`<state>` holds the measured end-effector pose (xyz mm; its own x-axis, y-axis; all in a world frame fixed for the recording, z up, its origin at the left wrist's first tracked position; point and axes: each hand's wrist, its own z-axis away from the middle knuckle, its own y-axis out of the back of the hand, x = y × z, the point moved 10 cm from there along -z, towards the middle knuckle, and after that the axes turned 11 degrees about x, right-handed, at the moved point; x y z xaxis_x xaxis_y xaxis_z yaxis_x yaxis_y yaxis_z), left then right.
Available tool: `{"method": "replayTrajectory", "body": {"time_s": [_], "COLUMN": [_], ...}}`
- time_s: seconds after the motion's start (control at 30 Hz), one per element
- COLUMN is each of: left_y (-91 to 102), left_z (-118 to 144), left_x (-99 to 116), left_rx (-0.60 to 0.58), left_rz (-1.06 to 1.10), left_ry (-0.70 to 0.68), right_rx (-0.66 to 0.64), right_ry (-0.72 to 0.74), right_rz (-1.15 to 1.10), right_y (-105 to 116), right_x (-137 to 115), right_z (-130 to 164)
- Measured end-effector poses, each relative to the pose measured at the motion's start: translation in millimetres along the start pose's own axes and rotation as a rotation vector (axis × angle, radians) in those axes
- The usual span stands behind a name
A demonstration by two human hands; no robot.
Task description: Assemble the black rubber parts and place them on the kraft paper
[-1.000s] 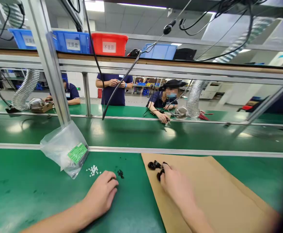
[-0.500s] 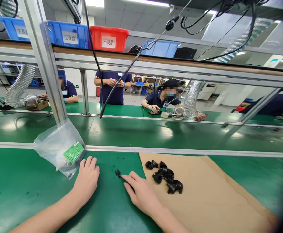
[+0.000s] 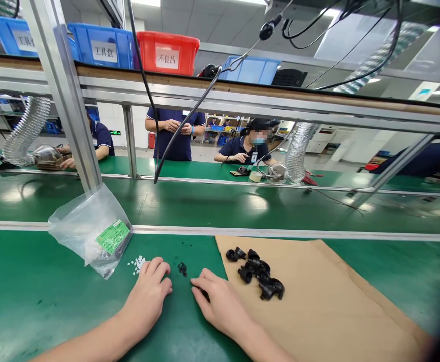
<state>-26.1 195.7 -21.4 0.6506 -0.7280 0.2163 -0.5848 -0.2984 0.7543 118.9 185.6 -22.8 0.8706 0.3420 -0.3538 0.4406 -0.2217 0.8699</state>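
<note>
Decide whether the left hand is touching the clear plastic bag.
Apart. The head view shows bare green mat between the left hand and the clear plastic bag.

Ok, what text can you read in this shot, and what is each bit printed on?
"工具盒": white label on the blue bin on the upper shelf.
"不良品": white label on the red bin beside it.
Leftmost blue bin: label too blurred to read.
Green label on the clear plastic bag: print too small to read.
Green wall sign far behind: unreadable.

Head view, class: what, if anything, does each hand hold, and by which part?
Nothing is visibly held. The left hand rests by the white bits; the right hand lies flat, fingertips on something dark, unclear.
</note>
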Motion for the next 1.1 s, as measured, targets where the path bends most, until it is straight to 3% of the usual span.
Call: {"method": "replayTrajectory", "body": {"time_s": [0.1,0.17,0.23,0.33,0.4,0.47,0.6,1.1], "left_y": [-0.5,1.7,-2.9,-36.8,-55.2,-62.0,-67.0,-64.0], "left_z": [1,-1,0,19,30,30,30,30], "left_x": [-3,-5,-9,-7,2,5,3,2], "left_rx": [-0.016,-0.024,-0.052,-0.192,-0.224,-0.176,-0.137,-0.139], "left_rz": [0.028,0.182,0.466,1.029,1.291,1.406,1.411,1.344], "left_ry": [0.033,0.137,0.35,0.831,1.021,1.026,0.956,0.922], "right_rx": [-0.005,-0.001,0.02,0.075,0.1,0.108,0.104,0.093], "right_ry": [-0.075,-0.091,-0.085,-0.069,-0.06,-0.046,-0.007,0.038], "right_rz": [-0.096,-0.118,-0.155,-0.33,-0.486,-0.598,-0.677,-0.616], "right_y": [0,0,0,3,5,5,6,1], "right_x": [6,8,6,-2,-9,-16,-23,-25], "right_z": [-1,-2,-2,-1,-1,0,1,1]}}
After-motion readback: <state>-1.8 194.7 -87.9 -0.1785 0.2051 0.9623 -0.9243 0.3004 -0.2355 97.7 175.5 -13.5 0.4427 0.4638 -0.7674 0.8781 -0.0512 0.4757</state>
